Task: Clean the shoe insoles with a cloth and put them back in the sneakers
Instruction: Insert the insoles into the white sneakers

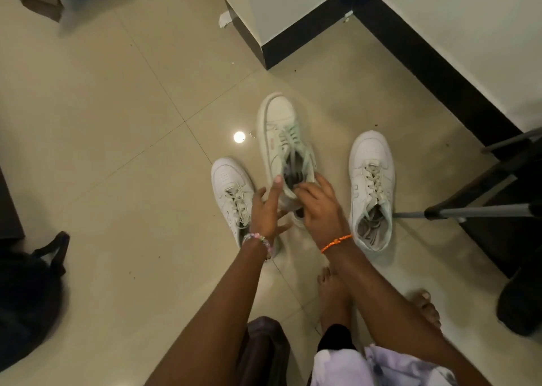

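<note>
Right hand (318, 206) grips the heel collar of the middle sneaker (281, 142), fingers curled into its opening at frame centre. Left hand (265, 209) is spread and relaxed against that shoe's near side, grasping nothing. Two more white sneakers stand on the floor tiles (117, 121): the left sneaker (231, 192) just beside the left hand, the right sneaker (371, 186) further right. No cloth shows, and no insole lies out, so cleaning looks barely begun; whether any insole is already cleaned cannot be told.
</note>
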